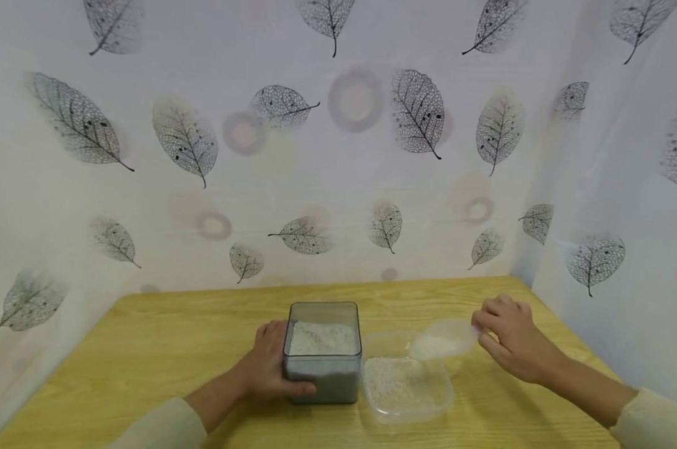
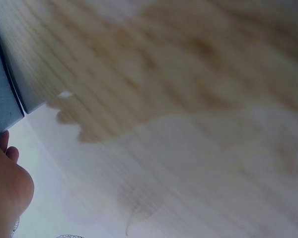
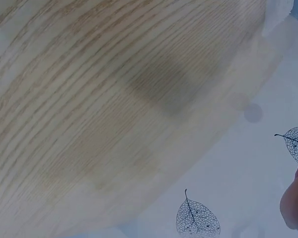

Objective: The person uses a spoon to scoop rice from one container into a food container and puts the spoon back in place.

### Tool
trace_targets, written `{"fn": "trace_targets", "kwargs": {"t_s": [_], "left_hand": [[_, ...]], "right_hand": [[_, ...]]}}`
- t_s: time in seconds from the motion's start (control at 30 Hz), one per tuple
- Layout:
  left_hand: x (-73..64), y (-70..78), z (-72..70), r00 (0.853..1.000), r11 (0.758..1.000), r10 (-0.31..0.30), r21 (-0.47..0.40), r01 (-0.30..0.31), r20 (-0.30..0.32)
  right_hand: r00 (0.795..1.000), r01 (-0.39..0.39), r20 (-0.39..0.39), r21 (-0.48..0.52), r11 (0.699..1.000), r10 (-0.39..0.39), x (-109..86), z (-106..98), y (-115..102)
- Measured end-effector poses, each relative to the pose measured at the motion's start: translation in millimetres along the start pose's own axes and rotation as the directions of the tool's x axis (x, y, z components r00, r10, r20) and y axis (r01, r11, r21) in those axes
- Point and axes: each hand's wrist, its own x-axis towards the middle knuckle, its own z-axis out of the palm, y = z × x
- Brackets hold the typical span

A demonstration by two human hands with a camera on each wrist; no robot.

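Apparently, powder (image 1: 323,338) is being scooped: the grey container (image 1: 324,381) is clasped by the left grip (image 1: 270,366), the loaded scoop (image 1: 453,337) pinched by the right grip (image 1: 512,342) at the clear tub (image 1: 411,413); level carrying is needed.

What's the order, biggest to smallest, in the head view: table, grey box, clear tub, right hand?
1. Table
2. Grey box and clear tub: too alike to rank
3. Right hand
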Motion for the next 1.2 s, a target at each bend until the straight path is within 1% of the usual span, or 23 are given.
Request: {"fn": "trace_targets", "kwargs": {"t_s": [0.07,0.13,0.23,0.3,0.33,0.43,0.53,0.6,0.67,0.77,0.9,1.0,1.2], "left_hand": [[0.2,-0.1,-0.8,1.000,1.000,0.010,0.005,-0.010,-0.004],[0.6,0.0,-1.8,1.000,1.000,0.016,0.007,-0.016,-0.010],[0.8,0.4,-3.3,1.000,1.000,0.007,0.000,-0.007,-0.006],[1.1,0.4,-3.9,1.000,1.000,-0.001,0.001,0.001,0.002],[1.4,0.3,-4.1,1.000,1.000,-0.005,0.001,0.005,0.005],[2.6,0.2,-4.1,1.000,1.000,-0.012,0.011,0.012,0.018],[3.6,0.0,-3.5,1.000,1.000,-0.017,0.010,0.017,0.020],[3.2,-0.3,-2.4,1.000,1.000,-0.018,0.009,0.018,0.021],[2.3,-0.9,-1.1,0.999,1.000,-0.022,0.005,0.022,0.023],[1.4,-1.6,-0.4,1.000,1.000,-0.020,0.001,0.020,0.021],[0.8,-1.9,1.5,1.000,1.000,-0.010,-0.006,0.010,0.010],[-0.2,-2.7,4.1,1.000,1.000,-0.006,-0.009,0.006,0.007],[-0.5,-4.5,5.1,1.000,1.000,0.002,0.002,-0.002,-0.002]], "right_hand": [[0.999,0.033,-0.007,-0.052,0.998,-0.034,2.1,-2.7,2.3],[0.996,0.082,-0.032,-0.107,0.991,-0.086,6.2,-5.8,4.0],[0.979,0.171,-0.079,-0.182,0.968,-0.188,13.6,-10.4,5.3],[0.957,0.236,-0.110,-0.233,0.943,-0.267,19.4,-13.5,5.5],[0.941,0.272,-0.131,-0.253,0.928,-0.311,22.9,-14.7,5.1],[0.885,0.367,-0.178,-0.305,0.879,-0.431,32.8,-17.6,1.6],[0.831,0.437,-0.209,-0.327,0.838,-0.515,42.3,-16.9,-5.5],[0.816,0.460,-0.211,-0.327,0.826,-0.538,45.9,-13.2,-12.0],[0.812,0.473,-0.206,-0.317,0.822,-0.546,47.9,-6.1,-18.5],[0.819,0.475,-0.183,-0.317,0.821,-0.545,49.4,6.9,-28.4],[0.830,0.471,-0.137,-0.346,0.811,-0.541,51.9,22.3,-39.4],[0.833,0.465,-0.129,-0.365,0.806,-0.539,55.3,31.6,-44.2],[0.830,0.438,-0.165,-0.401,0.805,-0.533,64.2,42.4,-43.9]]}}
